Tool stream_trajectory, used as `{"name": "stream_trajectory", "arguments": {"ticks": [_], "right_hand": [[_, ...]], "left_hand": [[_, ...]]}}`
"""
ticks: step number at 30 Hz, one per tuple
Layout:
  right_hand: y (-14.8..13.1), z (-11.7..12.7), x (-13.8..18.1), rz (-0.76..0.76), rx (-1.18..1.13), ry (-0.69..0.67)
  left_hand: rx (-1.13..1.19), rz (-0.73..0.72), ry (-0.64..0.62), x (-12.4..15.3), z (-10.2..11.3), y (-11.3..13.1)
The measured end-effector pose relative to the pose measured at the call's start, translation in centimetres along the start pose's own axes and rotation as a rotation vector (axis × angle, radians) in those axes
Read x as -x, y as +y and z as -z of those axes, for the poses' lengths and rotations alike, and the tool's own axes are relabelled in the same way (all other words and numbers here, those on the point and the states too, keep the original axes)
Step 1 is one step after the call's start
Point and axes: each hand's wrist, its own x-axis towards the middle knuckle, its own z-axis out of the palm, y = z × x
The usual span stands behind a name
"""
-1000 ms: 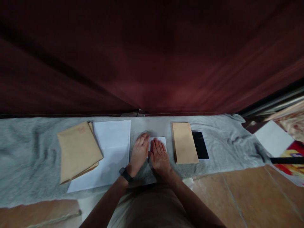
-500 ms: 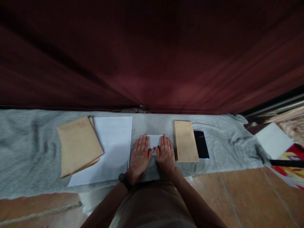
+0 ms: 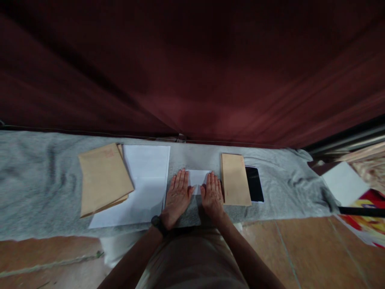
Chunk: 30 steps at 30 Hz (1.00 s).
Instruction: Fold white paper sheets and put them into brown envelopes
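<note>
A small folded white paper point(image 3: 197, 177) lies on a grey cloth point(image 3: 45, 180) spread on the floor. My left hand point(image 3: 177, 196) lies flat on its left side, fingers stretched out and together. My right hand point(image 3: 213, 195) lies flat on its right side in the same way. A dark watch sits on my left wrist. Neither hand grips anything. Much of the paper is hidden under my palms.
Left of my hands lie white sheets point(image 3: 144, 180) and brown envelopes point(image 3: 102, 178). To the right lie a narrow brown envelope point(image 3: 235, 178) and a black phone point(image 3: 254, 183). A dark red curtain point(image 3: 192, 72) hangs behind. A white sheet point(image 3: 344, 182) lies far right on the tiled floor.
My hands have slid apart over the small paper, from close together at its middle to its left and right sides. The view has shifted slightly.
</note>
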Motion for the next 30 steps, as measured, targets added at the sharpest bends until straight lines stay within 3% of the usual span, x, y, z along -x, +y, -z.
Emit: {"name": "stream_trajectory", "arguments": {"ticks": [6, 15, 22, 30], "right_hand": [[-1.2, 0.3, 2.0, 0.074, -0.035, -0.069], [0.2, 1.0, 3.6, 0.076, -0.023, -0.051], [0.3, 1.0, 3.8, 0.096, -0.049, -0.058], [1.5, 1.5, 2.8, 0.072, -0.164, -0.123]], "left_hand": [[-0.009, 0.006, 0.015, 0.1, 0.2, 0.2], [0.022, 0.055, 0.046, 0.4, 0.7, 1.0], [0.119, -0.316, -0.022, 3.0, 0.4, 2.2], [0.176, -0.404, -0.058, 3.8, 1.1, 0.8]]}}
